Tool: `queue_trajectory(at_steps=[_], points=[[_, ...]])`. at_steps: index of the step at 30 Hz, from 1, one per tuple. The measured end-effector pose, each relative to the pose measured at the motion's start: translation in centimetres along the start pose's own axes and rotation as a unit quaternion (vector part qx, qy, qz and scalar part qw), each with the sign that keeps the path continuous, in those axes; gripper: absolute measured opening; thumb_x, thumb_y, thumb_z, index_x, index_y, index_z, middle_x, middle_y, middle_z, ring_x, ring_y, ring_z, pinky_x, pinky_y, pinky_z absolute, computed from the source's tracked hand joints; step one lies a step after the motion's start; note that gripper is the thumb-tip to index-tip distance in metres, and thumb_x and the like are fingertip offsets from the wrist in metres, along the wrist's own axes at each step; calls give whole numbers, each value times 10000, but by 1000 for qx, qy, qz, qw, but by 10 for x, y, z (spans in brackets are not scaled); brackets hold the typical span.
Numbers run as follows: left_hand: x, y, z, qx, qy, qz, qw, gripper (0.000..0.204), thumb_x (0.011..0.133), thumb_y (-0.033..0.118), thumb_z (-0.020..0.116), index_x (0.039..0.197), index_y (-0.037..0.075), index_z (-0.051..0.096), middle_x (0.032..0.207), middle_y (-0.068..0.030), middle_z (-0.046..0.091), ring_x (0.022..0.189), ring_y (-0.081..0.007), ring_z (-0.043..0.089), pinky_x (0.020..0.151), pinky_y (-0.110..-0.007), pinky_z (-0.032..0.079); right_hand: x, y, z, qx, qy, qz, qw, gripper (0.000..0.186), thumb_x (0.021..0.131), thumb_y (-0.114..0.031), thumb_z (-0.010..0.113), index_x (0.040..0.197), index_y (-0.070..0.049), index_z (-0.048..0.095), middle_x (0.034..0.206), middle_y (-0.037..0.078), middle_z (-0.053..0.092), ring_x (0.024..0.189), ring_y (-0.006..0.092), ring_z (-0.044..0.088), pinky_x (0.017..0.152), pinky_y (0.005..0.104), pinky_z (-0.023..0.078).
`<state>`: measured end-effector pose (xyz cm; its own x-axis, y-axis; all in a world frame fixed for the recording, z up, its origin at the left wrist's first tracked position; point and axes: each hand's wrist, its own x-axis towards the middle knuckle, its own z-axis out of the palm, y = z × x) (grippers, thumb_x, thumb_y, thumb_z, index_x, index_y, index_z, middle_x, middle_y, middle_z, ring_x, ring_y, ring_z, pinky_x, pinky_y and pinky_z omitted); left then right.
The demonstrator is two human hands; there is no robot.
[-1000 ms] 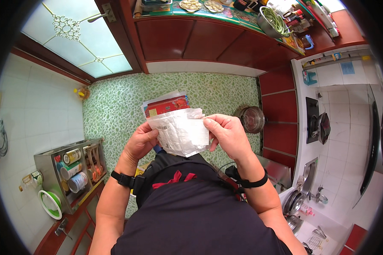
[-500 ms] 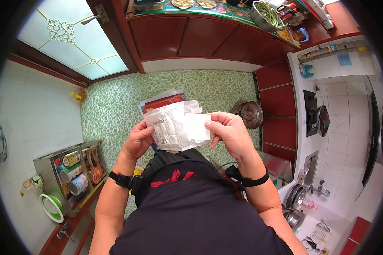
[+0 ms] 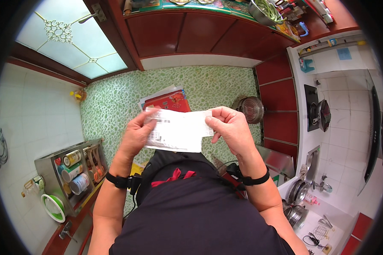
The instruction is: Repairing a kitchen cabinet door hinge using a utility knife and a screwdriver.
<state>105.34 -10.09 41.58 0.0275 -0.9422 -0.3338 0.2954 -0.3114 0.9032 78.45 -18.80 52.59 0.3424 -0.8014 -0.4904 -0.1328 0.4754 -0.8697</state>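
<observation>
A flat white paper or plastic packet (image 3: 178,134), with a printed patch toward its left side, is stretched between my two hands in front of my waist. My left hand (image 3: 136,134), a little blurred, grips its left edge with the thumb on top. Between thumb and fingers, my right hand (image 3: 230,127) pinches a smaller white piece at the upper right corner; whether that piece is separate or part of the packet I cannot tell. Beyond the packet lies a red printed sheet or folder (image 3: 170,102) on top of paler flat sheets, partly hidden by it.
Green pebble-patterned floor (image 3: 110,97) spreads ahead. Stacked metal steamer pots (image 3: 251,109) stand by the red cabinets at right. To the left is a metal rack (image 3: 68,174) with several cans. A sink (image 3: 312,163) and stove (image 3: 312,108) line the right counter.
The packet has gone from crumpled and tilted to flatter and straighter. My left hand has shifted slightly, and more of the red sheet shows behind.
</observation>
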Motion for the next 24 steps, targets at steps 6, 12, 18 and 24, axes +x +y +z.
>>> queue_trajectory(at_steps=[6, 12, 18, 24], points=[[-6, 29, 47, -83, -109, -37, 990, 215, 970, 75, 630, 1122, -31, 740, 1114, -69, 727, 1017, -122, 655, 902, -275, 523, -3, 8, 13, -28, -14, 5, 1000, 187, 943, -103, 730, 1075, 28, 706, 908, 36, 727, 716, 53, 636, 544, 199, 514], [-11, 31, 72, -86, -86, -85, 989, 288, 948, 115, 738, 1194, -34, 724, 1062, -58, 740, 938, -118, 681, 847, -279, 553, -7, 14, 28, -64, 4, -24, 998, 179, 939, -114, 723, 1067, 10, 701, 898, 16, 732, 732, 69, 651, 625, 240, 523], [-5, 32, 67, -104, -84, -67, 989, 278, 945, 108, 730, 1181, -39, 726, 1055, -60, 743, 939, -115, 680, 850, -283, 555, -11, 13, 37, -220, 85, -133, 963, 195, 881, -55, 744, 1072, -41, 706, 837, 30, 686, 684, 106, 650, 620, 257, 529], [3, 23, 58, -107, -81, -50, 990, 256, 942, 93, 725, 1166, -32, 729, 1061, -58, 745, 947, -112, 679, 861, -277, 549, -2, 22, 43, -297, 104, -295, 902, 133, 847, -52, 766, 973, -67, 727, 884, 82, 670, 652, 196, 680, 593, 316, 550]])
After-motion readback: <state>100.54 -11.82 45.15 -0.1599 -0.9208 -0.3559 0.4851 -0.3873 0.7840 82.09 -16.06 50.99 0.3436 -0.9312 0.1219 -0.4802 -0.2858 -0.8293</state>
